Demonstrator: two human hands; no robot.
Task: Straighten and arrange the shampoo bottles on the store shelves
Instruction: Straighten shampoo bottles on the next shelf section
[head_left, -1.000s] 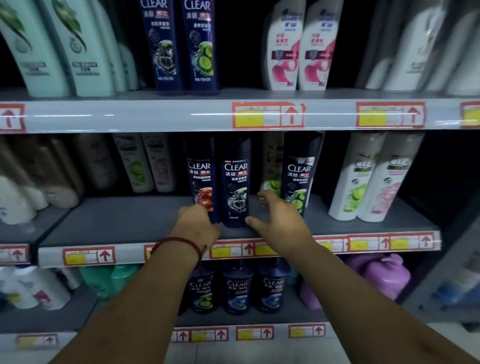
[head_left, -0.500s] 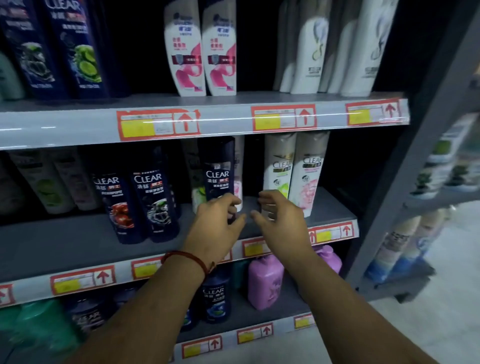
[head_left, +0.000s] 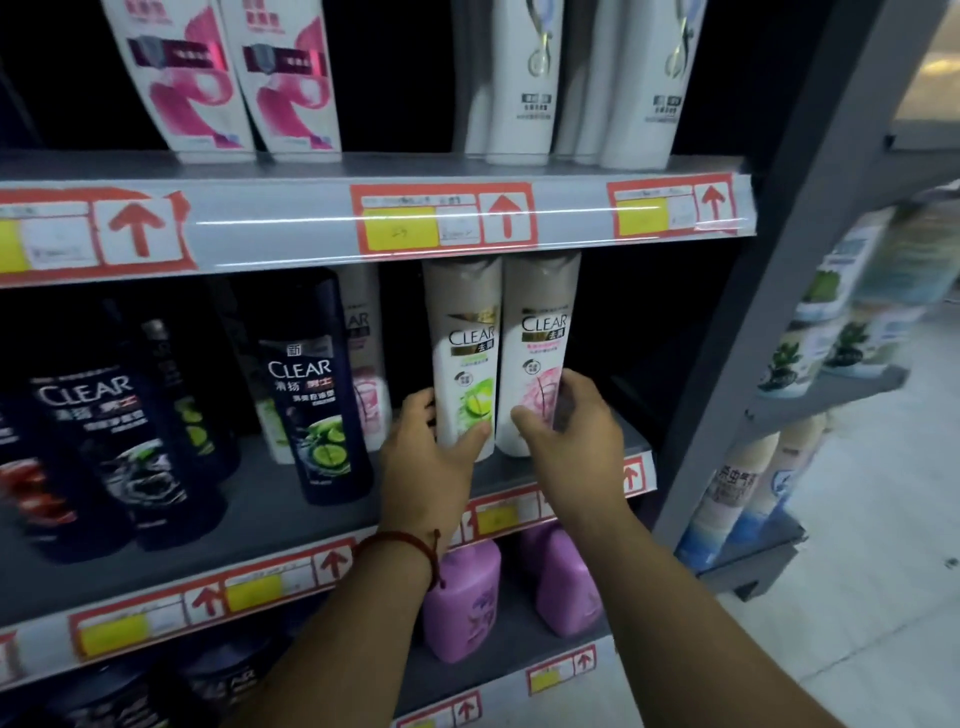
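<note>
Grey shelves (head_left: 291, 228), three tiers in view. On the middle shelf (head_left: 270, 504), dark bottles (head_left: 311, 405) stand at left. Near its right end, a green-label bottle (head_left: 465, 358) and a pink-label bottle (head_left: 540, 348) stand upright, touching. Purple bottles (head_left: 462, 603) stand on the tier below. The left hand (head_left: 426, 462) clamps the green-label bottle, thumb across its front, fingers round its left side. The right hand (head_left: 576, 441) grips the pink-label bottle, thumb in front, fingers curled round its right side. A red cord (head_left: 410, 545) circles the left wrist.
</note>
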